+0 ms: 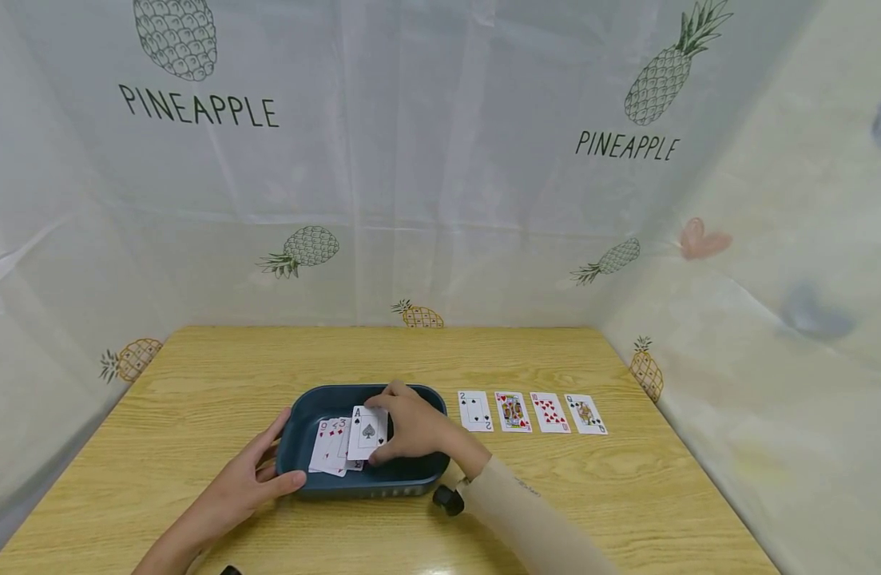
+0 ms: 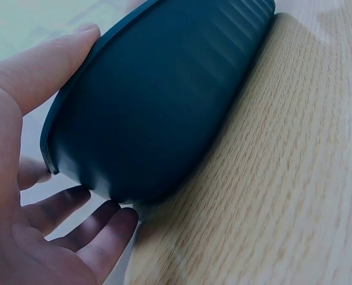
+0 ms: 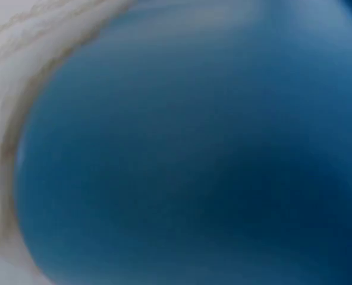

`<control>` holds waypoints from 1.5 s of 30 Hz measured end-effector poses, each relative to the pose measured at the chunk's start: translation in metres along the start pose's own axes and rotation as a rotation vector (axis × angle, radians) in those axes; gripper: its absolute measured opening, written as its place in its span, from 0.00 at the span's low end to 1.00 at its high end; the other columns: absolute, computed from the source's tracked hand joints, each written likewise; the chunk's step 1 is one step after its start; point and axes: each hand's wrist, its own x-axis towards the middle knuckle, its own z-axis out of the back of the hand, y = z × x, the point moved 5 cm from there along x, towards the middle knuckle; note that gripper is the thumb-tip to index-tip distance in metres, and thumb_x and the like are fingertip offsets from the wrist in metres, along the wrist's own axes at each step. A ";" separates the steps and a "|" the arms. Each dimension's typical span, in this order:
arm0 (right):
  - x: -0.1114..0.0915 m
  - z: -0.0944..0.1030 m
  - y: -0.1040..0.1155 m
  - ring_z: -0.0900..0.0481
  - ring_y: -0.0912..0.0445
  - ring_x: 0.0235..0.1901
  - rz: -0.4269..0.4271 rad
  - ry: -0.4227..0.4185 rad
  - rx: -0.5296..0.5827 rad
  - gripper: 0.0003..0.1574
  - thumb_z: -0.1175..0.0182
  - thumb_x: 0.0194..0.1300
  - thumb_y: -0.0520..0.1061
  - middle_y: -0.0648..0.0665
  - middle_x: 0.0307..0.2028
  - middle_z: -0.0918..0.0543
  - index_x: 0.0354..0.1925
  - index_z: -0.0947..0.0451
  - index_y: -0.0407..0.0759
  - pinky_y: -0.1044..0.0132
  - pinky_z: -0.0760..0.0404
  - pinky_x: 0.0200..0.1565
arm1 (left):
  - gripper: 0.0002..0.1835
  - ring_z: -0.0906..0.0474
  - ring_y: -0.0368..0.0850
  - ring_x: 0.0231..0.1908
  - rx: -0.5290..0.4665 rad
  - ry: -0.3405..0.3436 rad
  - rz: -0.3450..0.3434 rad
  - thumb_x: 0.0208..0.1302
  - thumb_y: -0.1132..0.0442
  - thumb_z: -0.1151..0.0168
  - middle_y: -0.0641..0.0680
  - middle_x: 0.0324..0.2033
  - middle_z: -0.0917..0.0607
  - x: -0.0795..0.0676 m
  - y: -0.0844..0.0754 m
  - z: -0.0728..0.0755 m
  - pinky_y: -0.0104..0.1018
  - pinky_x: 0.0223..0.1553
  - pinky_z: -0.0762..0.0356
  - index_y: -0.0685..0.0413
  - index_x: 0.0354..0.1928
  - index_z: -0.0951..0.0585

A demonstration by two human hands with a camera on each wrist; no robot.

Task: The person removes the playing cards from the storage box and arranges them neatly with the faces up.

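Observation:
A dark blue plastic bin (image 1: 371, 489) stands on the table. My left hand (image 1: 249, 475) holds its left end; in the left wrist view the thumb (image 2: 63, 56) lies at the rim and the other fingers are curled against the end wall. Over the inside of the bin, my right hand (image 1: 414, 427) grips an ace of spades (image 1: 368, 438) by its top and bottom edges. Beneath and left of that card, several overlapping playing cards (image 1: 327, 447) lie face up. The bin's blurred wall (image 3: 164, 148) fills the right wrist view.
Right of the bin, several face-up cards lie in a row: a two of spades (image 1: 476, 412), a king (image 1: 513, 412), a ten of hearts (image 1: 550, 412) and a queen (image 1: 586, 414). Pineapple-print curtains (image 1: 426, 184) enclose the wooden table (image 1: 267, 359) behind and at the sides.

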 end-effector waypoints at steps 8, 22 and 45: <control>-0.027 0.040 -0.012 0.26 0.52 0.58 0.006 -0.024 0.063 0.53 0.18 0.57 0.54 0.45 0.65 0.28 0.75 0.28 0.45 0.60 0.22 0.61 | 0.54 0.28 0.65 0.70 -0.005 -0.004 0.006 0.74 0.58 0.31 0.73 0.79 0.44 0.000 0.003 0.000 0.23 0.55 0.23 0.45 0.88 0.58; -0.131 0.126 -0.117 0.25 0.50 0.62 0.004 -0.150 0.031 0.53 0.17 0.55 0.47 0.46 0.68 0.27 0.75 0.29 0.48 0.44 0.21 0.60 | 0.54 0.30 0.67 0.72 -0.023 0.004 -0.007 0.74 0.59 0.31 0.73 0.79 0.44 0.002 -0.001 0.000 0.22 0.56 0.24 0.45 0.87 0.59; -0.251 0.154 -0.266 0.24 0.32 0.61 -0.241 -0.075 -0.138 0.51 0.15 0.52 0.49 0.30 0.63 0.24 0.69 0.24 0.34 0.36 0.21 0.54 | 0.54 0.28 0.65 0.70 -0.019 -0.015 -0.008 0.73 0.59 0.30 0.73 0.79 0.43 0.000 0.001 0.001 0.23 0.56 0.23 0.46 0.87 0.57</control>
